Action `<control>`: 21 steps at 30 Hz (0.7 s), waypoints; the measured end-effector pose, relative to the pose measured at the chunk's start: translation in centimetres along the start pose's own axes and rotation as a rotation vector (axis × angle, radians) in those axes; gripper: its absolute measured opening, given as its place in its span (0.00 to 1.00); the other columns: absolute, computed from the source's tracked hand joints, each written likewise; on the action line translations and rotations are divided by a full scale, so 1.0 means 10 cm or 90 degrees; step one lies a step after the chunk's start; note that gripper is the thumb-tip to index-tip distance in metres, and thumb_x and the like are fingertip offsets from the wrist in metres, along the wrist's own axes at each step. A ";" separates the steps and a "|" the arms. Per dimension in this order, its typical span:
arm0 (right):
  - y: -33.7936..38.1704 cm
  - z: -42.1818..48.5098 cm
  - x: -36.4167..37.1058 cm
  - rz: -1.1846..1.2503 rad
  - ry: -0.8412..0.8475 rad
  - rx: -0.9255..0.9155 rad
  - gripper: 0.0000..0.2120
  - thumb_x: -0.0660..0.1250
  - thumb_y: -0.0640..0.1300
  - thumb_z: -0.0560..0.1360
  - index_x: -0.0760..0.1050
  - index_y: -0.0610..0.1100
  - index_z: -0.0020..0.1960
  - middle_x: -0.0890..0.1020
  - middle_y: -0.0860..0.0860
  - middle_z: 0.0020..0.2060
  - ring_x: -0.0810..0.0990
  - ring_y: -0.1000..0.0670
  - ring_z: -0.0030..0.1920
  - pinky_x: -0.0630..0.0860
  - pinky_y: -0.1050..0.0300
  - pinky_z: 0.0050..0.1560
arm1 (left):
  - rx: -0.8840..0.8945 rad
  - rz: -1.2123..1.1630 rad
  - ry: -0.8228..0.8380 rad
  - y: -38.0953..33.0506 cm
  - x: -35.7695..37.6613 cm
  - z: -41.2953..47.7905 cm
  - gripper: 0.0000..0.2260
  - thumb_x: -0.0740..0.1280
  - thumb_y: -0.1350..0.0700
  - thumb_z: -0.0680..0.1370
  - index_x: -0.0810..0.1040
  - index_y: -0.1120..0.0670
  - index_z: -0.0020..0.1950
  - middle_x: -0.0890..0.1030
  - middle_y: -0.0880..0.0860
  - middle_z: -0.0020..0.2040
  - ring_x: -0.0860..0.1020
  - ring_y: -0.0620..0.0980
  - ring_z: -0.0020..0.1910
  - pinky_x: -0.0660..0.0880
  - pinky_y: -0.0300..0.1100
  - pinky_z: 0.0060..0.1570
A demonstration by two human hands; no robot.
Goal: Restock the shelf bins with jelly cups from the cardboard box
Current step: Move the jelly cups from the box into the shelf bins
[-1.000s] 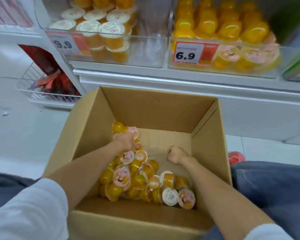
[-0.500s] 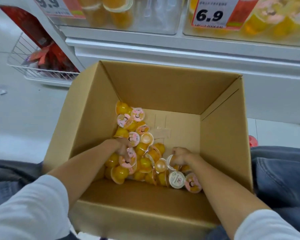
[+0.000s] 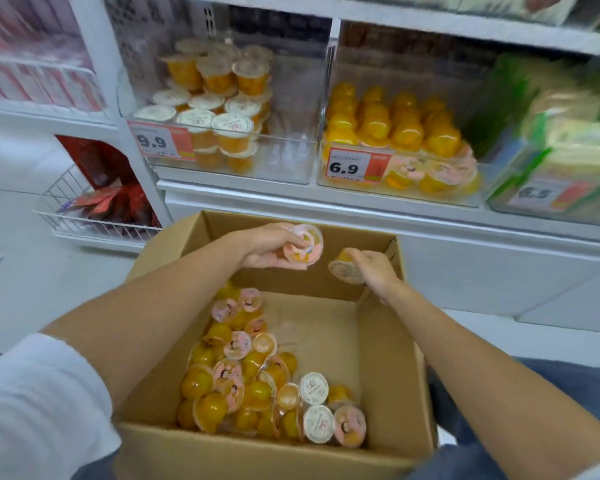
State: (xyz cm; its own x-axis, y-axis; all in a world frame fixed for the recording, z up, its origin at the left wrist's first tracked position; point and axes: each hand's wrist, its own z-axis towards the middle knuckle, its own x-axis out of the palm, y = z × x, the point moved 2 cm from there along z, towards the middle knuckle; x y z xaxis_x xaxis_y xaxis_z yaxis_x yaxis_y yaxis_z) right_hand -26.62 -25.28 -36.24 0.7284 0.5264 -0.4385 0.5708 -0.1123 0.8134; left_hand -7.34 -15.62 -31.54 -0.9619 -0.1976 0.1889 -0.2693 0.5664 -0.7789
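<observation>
An open cardboard box (image 3: 392, 382) stands on the floor in front of me, with several orange jelly cups (image 3: 250, 379) heaped along its left side. My left hand (image 3: 264, 247) grips pink-lidded jelly cups (image 3: 303, 244) above the box's far wall. Just to the right, my right hand (image 3: 373, 268) holds one small jelly cup (image 3: 343, 268). Above the box are two clear shelf bins: the left bin (image 3: 291, 161), tagged 9.9, holds white-lidded cups on its left half. The right bin (image 3: 406, 188), tagged 6.9, is stocked with small orange cups.
A white wire basket (image 3: 70, 216) with red packets sits low at the left. Green packages (image 3: 568, 150) fill a bin at the far right. The white shelf base (image 3: 465, 258) runs behind the box. My jeans-clad legs flank the box.
Both hands have risen out of the box, each now holding jelly cups above its far wall. My view has tilted up, bringing the shelf bins back into sight.
</observation>
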 end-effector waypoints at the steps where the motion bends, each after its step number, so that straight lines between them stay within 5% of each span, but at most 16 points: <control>1: 0.19 -0.03 -0.16 -0.009 -0.038 -0.047 0.17 0.64 0.55 0.76 0.81 0.42 0.51 0.83 0.47 0.48 0.79 0.47 0.49 0.73 0.54 0.50 | 0.022 -0.022 0.016 -0.21 0.12 -0.04 0.15 0.65 0.64 0.78 0.73 0.59 0.65 0.80 0.61 0.57 0.80 0.57 0.56 0.81 0.50 0.50; 6: 0.97 -0.17 -0.98 -0.082 -0.224 -0.252 0.24 0.65 0.57 0.76 0.71 0.46 0.67 0.79 0.48 0.57 0.76 0.46 0.58 0.72 0.52 0.58 | 0.142 -0.011 -0.044 -1.22 0.74 -0.17 0.07 0.59 0.54 0.79 0.73 0.54 0.54 0.78 0.56 0.46 0.77 0.50 0.40 0.77 0.41 0.36; 9: 1.22 -0.12 -1.41 -0.085 -0.328 -0.286 0.26 0.63 0.60 0.74 0.70 0.48 0.67 0.78 0.46 0.59 0.74 0.44 0.62 0.72 0.46 0.63 | 0.228 -0.002 -0.063 -1.71 1.02 -0.17 0.16 0.53 0.49 0.81 0.76 0.54 0.44 0.80 0.56 0.39 0.79 0.50 0.34 0.75 0.36 0.36; 11: 1.34 -0.06 -1.63 -0.063 -0.355 -0.300 0.25 0.64 0.59 0.75 0.70 0.47 0.67 0.79 0.47 0.56 0.76 0.46 0.57 0.74 0.47 0.59 | 0.284 0.069 -0.128 -1.96 1.11 -0.02 0.14 0.53 0.52 0.81 0.75 0.56 0.44 0.79 0.58 0.43 0.77 0.52 0.42 0.72 0.43 0.46; 15: 1.49 0.13 -1.89 -0.017 -0.368 -0.315 0.23 0.64 0.55 0.77 0.69 0.47 0.68 0.78 0.49 0.55 0.76 0.50 0.54 0.72 0.57 0.52 | 0.340 0.421 -0.257 -2.20 1.13 0.42 0.03 0.61 0.56 0.80 0.73 0.53 0.48 0.73 0.53 0.49 0.73 0.55 0.50 0.72 0.48 0.48; 18: 1.52 0.29 -1.95 -0.005 -0.370 -0.319 0.23 0.65 0.55 0.76 0.69 0.47 0.68 0.77 0.50 0.57 0.74 0.53 0.53 0.70 0.59 0.52 | 0.345 0.614 -0.225 -2.17 1.10 0.64 0.14 0.74 0.58 0.72 0.76 0.49 0.55 0.75 0.52 0.58 0.75 0.54 0.58 0.76 0.44 0.47; 21: 1.49 0.42 -1.95 0.000 -0.364 -0.323 0.22 0.65 0.54 0.76 0.69 0.48 0.68 0.77 0.50 0.56 0.74 0.52 0.53 0.71 0.59 0.52 | 0.323 0.760 -0.236 -2.16 1.09 0.80 0.17 0.77 0.58 0.69 0.82 0.48 0.56 0.78 0.50 0.61 0.74 0.52 0.61 0.75 0.46 0.57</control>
State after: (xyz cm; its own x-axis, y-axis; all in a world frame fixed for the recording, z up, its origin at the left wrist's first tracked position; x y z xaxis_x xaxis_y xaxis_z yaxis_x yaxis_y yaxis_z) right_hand -30.68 -40.78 -17.18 0.8898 -0.0075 -0.4563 0.4280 0.3608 0.8286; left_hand -11.65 -36.38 -17.45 -0.5034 -0.0432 -0.8630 0.8414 0.2027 -0.5010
